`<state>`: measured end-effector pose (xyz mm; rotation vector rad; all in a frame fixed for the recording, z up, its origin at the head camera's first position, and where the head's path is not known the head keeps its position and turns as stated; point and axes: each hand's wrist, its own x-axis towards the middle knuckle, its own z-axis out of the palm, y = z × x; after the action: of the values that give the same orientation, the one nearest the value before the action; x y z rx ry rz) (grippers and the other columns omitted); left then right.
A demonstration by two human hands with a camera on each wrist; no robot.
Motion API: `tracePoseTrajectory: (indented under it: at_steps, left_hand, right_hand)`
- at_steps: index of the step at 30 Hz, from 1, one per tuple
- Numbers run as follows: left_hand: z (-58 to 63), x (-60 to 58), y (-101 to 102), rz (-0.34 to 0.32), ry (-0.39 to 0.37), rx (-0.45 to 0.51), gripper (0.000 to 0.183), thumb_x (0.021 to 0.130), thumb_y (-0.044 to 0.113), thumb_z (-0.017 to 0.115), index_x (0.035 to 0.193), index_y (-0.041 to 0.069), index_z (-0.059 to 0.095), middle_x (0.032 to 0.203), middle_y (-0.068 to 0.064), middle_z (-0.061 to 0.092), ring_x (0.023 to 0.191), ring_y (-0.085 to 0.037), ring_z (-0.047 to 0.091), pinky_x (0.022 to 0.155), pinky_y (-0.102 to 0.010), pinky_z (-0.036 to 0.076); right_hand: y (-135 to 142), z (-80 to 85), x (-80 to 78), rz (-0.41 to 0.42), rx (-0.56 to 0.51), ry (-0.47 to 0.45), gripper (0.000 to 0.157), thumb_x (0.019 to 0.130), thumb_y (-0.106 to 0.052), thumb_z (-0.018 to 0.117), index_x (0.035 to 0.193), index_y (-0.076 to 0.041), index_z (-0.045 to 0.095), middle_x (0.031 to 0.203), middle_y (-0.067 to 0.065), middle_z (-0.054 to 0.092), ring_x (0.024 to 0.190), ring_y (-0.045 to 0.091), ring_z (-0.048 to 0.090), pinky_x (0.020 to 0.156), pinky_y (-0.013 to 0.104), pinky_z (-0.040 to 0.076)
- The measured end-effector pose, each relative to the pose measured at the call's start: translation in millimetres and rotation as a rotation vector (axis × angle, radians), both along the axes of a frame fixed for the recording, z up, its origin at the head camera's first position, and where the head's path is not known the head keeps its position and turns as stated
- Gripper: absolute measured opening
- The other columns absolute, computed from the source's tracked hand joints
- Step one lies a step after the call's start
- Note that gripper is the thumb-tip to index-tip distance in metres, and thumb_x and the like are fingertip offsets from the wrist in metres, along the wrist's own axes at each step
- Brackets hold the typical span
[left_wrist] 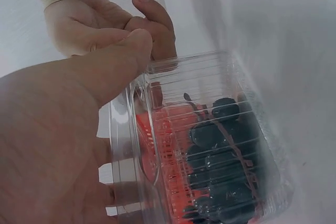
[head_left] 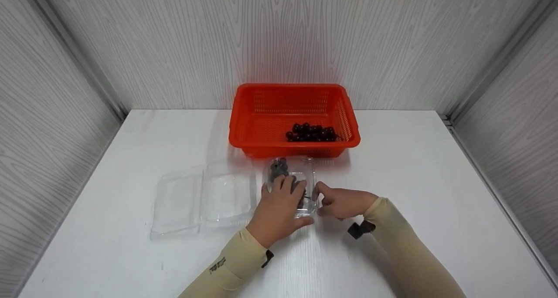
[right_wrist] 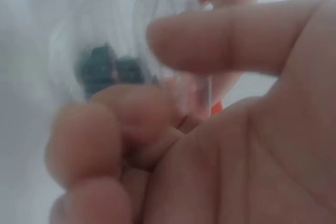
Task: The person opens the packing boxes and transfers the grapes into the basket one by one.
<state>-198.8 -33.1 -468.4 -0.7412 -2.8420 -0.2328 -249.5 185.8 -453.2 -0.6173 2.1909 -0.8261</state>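
Observation:
A clear plastic box [head_left: 308, 176] with a bunch of dark grapes [left_wrist: 223, 156] inside stands just in front of the red basket. My left hand [head_left: 279, 211] lies over its lid with fingers spread and extended. In the left wrist view, the left thumb touches the lid's near edge. At the box's right side, my right hand [head_left: 344, 202] pinches the rim between thumb and curled fingers. The right wrist view is blurred, but its thumb [right_wrist: 210, 40] shows against the clear plastic. My left hand covers part of the grapes in the head view.
Behind the box stands a red plastic basket [head_left: 244, 115], with more dark grapes [head_left: 311, 133] in its right front part. To the left, another clear plastic box lies opened flat, its two halves [head_left: 176, 202] side by side. White wood-grain panels [head_left: 174, 49] enclose the white table.

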Motion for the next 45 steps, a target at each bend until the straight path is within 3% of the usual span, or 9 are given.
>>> tracePoseTrajectory:
  at_steps: [4,10,19,24,29,39,45]
  left_hand:
    - [4.6,-2.0,-1,0.024,-0.014,0.017,0.089,0.079,0.067,0.079,0.148,0.018,0.051,0.139,-0.015,0.055,0.134,-0.038,0.048,0.102,-0.07,0.044]
    - [2.2,-1.0,0,0.026,-0.031,0.027,0.088,0.081,0.065,0.078,0.149,0.017,0.051,0.142,-0.017,0.054,0.138,-0.04,0.046,0.113,-0.075,0.026]
    - [-2.9,-0.5,-1,0.035,-0.059,0.062,0.094,0.084,0.063,0.077,0.158,0.019,0.04,0.155,-0.017,0.043,0.145,-0.04,0.036,0.117,-0.072,0.022]
    - [-1.4,0.5,-2,0.052,-0.085,0.096,0.092,0.084,0.062,0.077,0.157,0.019,0.042,0.156,-0.016,0.043,0.147,-0.041,0.036,0.112,-0.075,0.028]
    - [0.4,0.8,-3,0.068,-0.098,0.136,0.08,0.084,0.052,0.077,0.151,0.015,0.051,0.153,-0.016,0.048,0.146,-0.041,0.038,0.105,-0.077,0.036]
    - [4.2,1.4,-1,0.1,-0.131,0.168,0.074,0.089,0.052,0.067,0.151,0.015,0.05,0.154,-0.016,0.048,0.147,-0.041,0.039,0.105,-0.075,0.038]
    - [4.6,2.3,2,0.103,-0.153,0.195,0.07,0.095,0.052,0.059,0.154,0.016,0.047,0.155,-0.013,0.047,0.149,-0.04,0.037,0.108,-0.073,0.037]
  right_hand:
    - [-2,2.4,-5.1,0.011,-0.012,0.011,0.029,0.099,-0.016,0.057,0.122,-0.017,0.039,0.065,-0.003,0.043,0.053,0.015,0.04,0.056,0.03,0.037]
    - [-3,0.5,-5.4,0.017,0.004,-0.001,0.032,0.098,-0.016,0.057,0.124,-0.016,0.039,0.067,0.0,0.048,0.054,0.017,0.046,0.058,0.031,0.041]
    - [-9,-1.1,-6.1,0.009,0.023,-0.016,0.036,0.097,-0.019,0.057,0.129,-0.015,0.04,0.068,0.0,0.047,0.055,0.017,0.045,0.058,0.032,0.041]
    - [-10,0.2,-4.2,0.019,0.003,-0.009,0.035,0.097,-0.018,0.057,0.127,-0.014,0.04,0.066,-0.001,0.048,0.054,0.016,0.046,0.058,0.032,0.042]
    - [-8,-0.7,-3.1,0.017,-0.015,-0.008,0.032,0.098,-0.016,0.056,0.125,-0.015,0.039,0.064,0.0,0.049,0.054,0.016,0.047,0.058,0.031,0.042]
    - [-8,-4.0,0.2,-0.026,-0.013,-0.01,0.028,0.102,-0.021,0.057,0.123,-0.019,0.039,0.062,0.001,0.049,0.053,0.017,0.046,0.057,0.03,0.04]
    - [-12,-9.7,1.4,-0.077,-0.028,0.109,0.012,0.105,-0.018,0.052,0.112,-0.012,0.044,0.073,0.003,0.054,0.058,0.016,0.049,0.06,0.031,0.043]
